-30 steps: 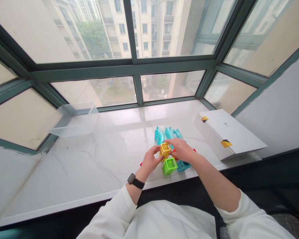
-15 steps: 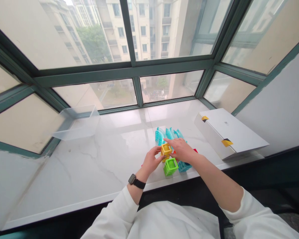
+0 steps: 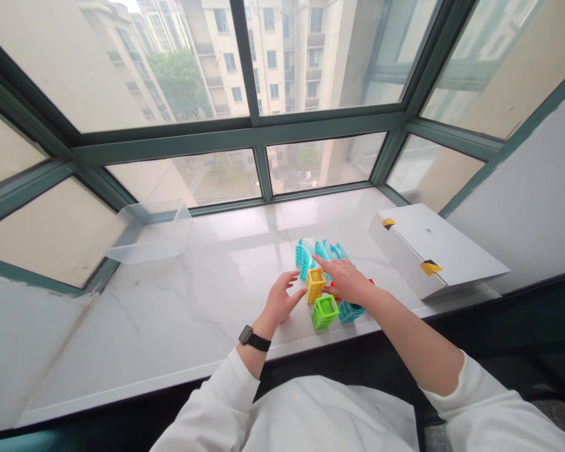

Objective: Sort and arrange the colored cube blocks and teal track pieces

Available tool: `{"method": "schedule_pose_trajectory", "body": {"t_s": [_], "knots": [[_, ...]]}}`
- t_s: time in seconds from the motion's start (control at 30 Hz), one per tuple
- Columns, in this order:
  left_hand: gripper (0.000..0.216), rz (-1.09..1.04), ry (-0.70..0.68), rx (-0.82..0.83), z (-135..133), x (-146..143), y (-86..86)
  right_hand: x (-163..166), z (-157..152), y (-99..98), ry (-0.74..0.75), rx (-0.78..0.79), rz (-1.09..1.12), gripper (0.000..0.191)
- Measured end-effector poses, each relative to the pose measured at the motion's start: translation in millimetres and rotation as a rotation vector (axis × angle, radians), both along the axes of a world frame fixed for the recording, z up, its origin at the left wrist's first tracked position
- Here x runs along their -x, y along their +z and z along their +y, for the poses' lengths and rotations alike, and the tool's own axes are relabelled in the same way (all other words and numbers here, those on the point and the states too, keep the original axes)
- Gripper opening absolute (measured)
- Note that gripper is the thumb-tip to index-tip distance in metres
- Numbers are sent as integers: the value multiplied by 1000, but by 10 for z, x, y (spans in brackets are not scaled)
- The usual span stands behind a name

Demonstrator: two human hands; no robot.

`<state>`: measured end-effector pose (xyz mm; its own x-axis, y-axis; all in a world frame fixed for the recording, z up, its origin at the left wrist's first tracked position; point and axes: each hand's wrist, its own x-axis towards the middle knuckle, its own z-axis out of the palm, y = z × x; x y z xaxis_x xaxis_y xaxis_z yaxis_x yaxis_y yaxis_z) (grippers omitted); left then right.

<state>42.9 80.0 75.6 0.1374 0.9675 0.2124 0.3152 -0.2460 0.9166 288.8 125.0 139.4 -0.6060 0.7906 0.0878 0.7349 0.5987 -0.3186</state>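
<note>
A stack of yellow hollow toy blocks [image 3: 316, 285] stands upright on the white sill between my hands. My left hand [image 3: 281, 298] is just left of it, fingers apart and holding nothing. My right hand [image 3: 348, 280] is at its right side, index finger stretched past the far side and thumb close to the block; whether it touches is hard to tell. In front stands a green stack of hollow blocks [image 3: 325, 312], with a blue stack [image 3: 351, 311] to its right. Red pieces [image 3: 332, 285] are mostly hidden under my right hand.
Behind the blocks lie several turquoise curved track pieces [image 3: 304, 256]. A clear plastic bin [image 3: 145, 248] sits at the left by the window. To the right is a white box [image 3: 445, 251] with yellow-black tape tabs. The sill's front edge [image 3: 169, 371] runs close to me.
My left hand has let go of the yellow blocks and drawn back to the left, its fingers spreading. My right hand stays beside the stack, with little movement.
</note>
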Motion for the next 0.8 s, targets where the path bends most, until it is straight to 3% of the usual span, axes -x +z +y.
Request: {"method": "schedule_pose_trajectory", "body": {"t_s": [0.13,0.27,0.4,0.5,0.6,0.8], "knots": [[42,6,152,-9,-4,363,24,-58,-21,108,25,15,-64,94],[34,57,282,9,-188,671,-64,-190,-83,429,22,-26,12,81],[36,176,257,57,-507,804,-267,-194,-257,860,-11,-209,238,67],[45,238,189,73,-686,807,-417,-43,-461,1042,-11,-349,383,57],[50,265,141,67,-756,752,-496,167,-676,994,-1,-397,491,50],[51,401,81,-2,-716,590,-531,418,-962,664,12,-373,593,46]]}}
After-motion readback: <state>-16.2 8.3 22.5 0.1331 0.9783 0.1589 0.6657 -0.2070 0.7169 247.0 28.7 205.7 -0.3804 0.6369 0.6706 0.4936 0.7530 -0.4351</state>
